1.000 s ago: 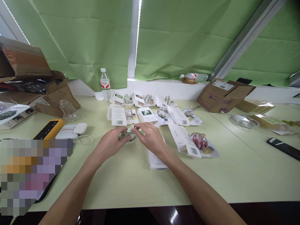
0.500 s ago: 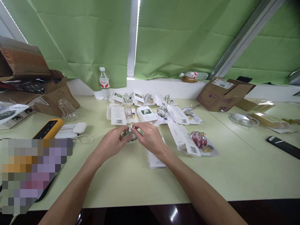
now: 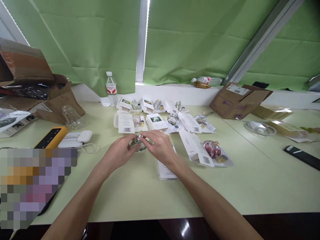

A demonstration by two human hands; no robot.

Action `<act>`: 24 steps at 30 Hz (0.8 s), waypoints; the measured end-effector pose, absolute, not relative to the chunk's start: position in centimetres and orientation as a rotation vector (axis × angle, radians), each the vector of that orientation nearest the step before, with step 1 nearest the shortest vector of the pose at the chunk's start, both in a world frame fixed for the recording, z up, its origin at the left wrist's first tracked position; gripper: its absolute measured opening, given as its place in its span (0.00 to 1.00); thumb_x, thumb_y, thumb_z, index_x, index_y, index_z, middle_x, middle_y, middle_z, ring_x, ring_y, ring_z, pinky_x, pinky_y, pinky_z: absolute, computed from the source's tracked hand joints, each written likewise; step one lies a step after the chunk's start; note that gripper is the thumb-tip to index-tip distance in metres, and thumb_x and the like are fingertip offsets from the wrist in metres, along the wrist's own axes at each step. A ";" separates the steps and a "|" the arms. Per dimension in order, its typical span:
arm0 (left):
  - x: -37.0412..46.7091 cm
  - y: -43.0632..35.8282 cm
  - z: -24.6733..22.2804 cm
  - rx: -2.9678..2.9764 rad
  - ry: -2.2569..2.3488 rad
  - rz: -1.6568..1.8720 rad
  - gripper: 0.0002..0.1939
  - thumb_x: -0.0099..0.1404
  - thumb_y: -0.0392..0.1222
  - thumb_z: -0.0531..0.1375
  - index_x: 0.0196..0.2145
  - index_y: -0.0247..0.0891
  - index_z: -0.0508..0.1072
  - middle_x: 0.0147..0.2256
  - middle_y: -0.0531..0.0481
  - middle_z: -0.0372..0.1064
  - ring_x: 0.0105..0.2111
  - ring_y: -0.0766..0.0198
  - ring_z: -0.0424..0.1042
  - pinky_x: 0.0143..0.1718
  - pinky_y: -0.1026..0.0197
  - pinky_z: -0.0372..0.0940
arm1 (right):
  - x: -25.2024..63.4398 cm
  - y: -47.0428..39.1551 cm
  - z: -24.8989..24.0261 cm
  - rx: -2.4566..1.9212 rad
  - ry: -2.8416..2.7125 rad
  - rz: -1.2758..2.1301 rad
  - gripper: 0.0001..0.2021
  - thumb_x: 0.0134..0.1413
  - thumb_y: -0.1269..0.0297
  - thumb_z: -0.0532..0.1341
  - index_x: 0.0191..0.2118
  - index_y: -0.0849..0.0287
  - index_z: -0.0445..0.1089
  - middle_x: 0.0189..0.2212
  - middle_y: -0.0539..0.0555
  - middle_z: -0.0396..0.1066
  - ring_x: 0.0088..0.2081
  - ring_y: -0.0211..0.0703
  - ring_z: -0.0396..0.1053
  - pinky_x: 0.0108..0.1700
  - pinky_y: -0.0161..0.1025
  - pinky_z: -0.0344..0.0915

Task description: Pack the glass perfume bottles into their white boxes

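hands: left [image 3: 119,152], right [image 3: 160,145] | gripping round clear glass bottle [image 3: 137,144]

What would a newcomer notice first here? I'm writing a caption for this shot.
The two hands meeting mid-table: the left hand cups a small clear glass bottle while the right hand pinches its silvery top. Behind them lies a spread of little perfume bottles and white cartons, and to the right a dark red round bottle. Green blinds fill the background.
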State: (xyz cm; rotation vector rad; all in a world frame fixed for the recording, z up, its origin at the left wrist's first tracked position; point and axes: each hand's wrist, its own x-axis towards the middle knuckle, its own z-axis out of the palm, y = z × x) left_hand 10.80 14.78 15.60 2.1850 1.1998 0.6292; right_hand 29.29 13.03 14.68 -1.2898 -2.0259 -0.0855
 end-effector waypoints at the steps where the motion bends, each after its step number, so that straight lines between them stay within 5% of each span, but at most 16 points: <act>1: 10.8 14.8 15.6 2.186 1.205 0.623 0.17 0.67 0.51 0.52 0.49 0.45 0.71 0.38 0.49 0.74 0.30 0.59 0.72 0.33 0.59 0.65 | 29.3 13.0 14.7 -1.288 -2.027 -0.089 0.12 0.65 0.61 0.55 0.45 0.56 0.75 0.39 0.54 0.78 0.41 0.43 0.73 0.44 0.38 0.65; 12: 10.7 15.0 15.4 2.209 1.210 0.636 0.16 0.68 0.51 0.52 0.49 0.47 0.70 0.36 0.51 0.74 0.29 0.61 0.71 0.32 0.61 0.64 | 29.4 13.0 14.6 -1.296 -2.056 -0.096 0.13 0.66 0.61 0.54 0.47 0.54 0.75 0.39 0.53 0.78 0.41 0.42 0.73 0.44 0.37 0.65; 24: 10.6 14.7 16.2 2.202 1.195 0.795 0.15 0.69 0.50 0.53 0.50 0.50 0.71 0.45 0.54 0.73 0.31 0.65 0.71 0.33 0.64 0.67 | 29.8 13.3 14.4 -1.286 -2.116 -0.176 0.14 0.67 0.63 0.52 0.47 0.53 0.76 0.38 0.53 0.77 0.40 0.41 0.72 0.43 0.37 0.64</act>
